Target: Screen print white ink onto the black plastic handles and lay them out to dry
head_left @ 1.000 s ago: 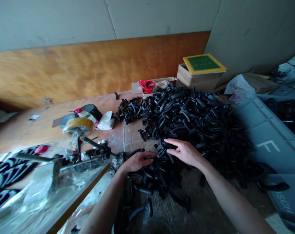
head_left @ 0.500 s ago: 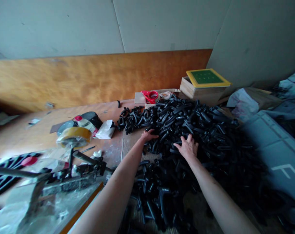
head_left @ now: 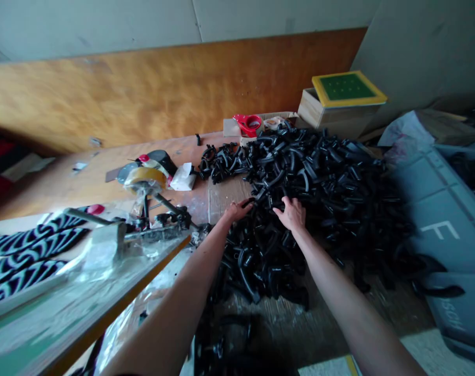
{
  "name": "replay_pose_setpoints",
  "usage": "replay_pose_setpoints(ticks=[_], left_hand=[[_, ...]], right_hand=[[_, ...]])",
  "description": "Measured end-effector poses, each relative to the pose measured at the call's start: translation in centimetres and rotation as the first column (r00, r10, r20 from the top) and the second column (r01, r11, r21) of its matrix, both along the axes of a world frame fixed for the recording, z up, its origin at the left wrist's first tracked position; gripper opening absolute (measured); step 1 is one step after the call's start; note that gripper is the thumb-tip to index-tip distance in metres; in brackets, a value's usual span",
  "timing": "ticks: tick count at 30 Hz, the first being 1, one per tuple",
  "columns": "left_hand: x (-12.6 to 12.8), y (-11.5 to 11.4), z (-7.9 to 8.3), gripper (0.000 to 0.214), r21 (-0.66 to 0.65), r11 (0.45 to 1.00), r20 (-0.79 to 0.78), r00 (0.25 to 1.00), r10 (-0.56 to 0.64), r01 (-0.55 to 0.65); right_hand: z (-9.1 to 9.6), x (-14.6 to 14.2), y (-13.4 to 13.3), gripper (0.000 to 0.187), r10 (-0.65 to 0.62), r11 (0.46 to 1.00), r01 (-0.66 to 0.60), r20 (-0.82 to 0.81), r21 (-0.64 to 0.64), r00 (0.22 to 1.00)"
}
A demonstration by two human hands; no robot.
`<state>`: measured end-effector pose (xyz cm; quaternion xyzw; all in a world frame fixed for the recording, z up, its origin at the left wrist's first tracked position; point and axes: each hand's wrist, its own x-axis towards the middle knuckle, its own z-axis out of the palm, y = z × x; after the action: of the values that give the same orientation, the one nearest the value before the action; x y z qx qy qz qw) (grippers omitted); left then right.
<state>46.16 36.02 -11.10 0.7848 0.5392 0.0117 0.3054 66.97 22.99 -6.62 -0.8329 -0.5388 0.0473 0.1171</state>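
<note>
One yellow tape roll point(head_left: 146, 176) lies on the tabletop point(head_left: 70, 190), left of our hands. Next, our left hand point(head_left: 234, 212) is at the black curved parts point(head_left: 261, 256), fingers bent; whether they grip one, we cannot tell. The parts lie heaped between and around both hands. Our right hand point(head_left: 294, 214), thumb spread from fingers, is among them, grip likewise unclear. Far right, a grey crate point(head_left: 456, 203) marked F flanks the parts.
</note>
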Motion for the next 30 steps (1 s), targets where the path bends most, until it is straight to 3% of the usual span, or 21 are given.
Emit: replay_pose_setpoints(ticks=[5,9,14,18,22,26,28,30], left_hand=[[-1.4,-6.9,2.7,0.067,0.095,0.994,-0.176,0.984,-0.036,0.053],[-2.0,-12.7,4.7,0.054,0.164,0.979,-0.245,0.967,-0.076,0.119],[-3.7,-18.1,5.7,0.048,0.215,0.962,-0.233,0.965,-0.12,0.171],[-6.5,-20.8,6.4,0.046,0.251,0.942,-0.132,0.972,-0.193,0.221],[-11.1,-23.7,7.9,0.041,0.302,0.923,0.086,0.957,-0.276,0.239],[-18.4,-27.5,9.2,0.038,0.278,0.944,0.28,0.925,-0.257,0.179],[-23.0,-29.4,9.3,0.037,0.233,0.966,0.325,0.927,-0.187,0.113],[-27.9,-30.8,9.2,0.036,0.146,0.989,0.358,0.933,-0.041,-0.012]], right_hand=[[-0.1,-1.4,-3.1,0.033,0.126,0.99,-0.13,-0.084,-0.045,0.988],[-0.3,-2.4,-5.8,0.04,0.157,0.986,-0.161,-0.093,-0.037,0.983],[-0.5,-3.5,-8.7,0.03,0.287,0.955,-0.276,-0.098,0.111,0.953],[0.6,-2.9,-9.3,0.037,0.3,0.94,-0.286,-0.053,0.187,0.952],[4.0,-3.3,-9.5,0.029,0.277,0.889,-0.279,0.059,0.362,0.959],[7.0,-8.3,-11.3,0.027,0.367,0.84,-0.348,0.036,0.417,0.93],[6.9,-12.2,-12.5,0.029,0.439,0.841,-0.365,-0.108,0.4,0.892],[5.4,-16.0,-13.4,0.028,0.486,0.855,-0.37,-0.312,0.363,0.816]])
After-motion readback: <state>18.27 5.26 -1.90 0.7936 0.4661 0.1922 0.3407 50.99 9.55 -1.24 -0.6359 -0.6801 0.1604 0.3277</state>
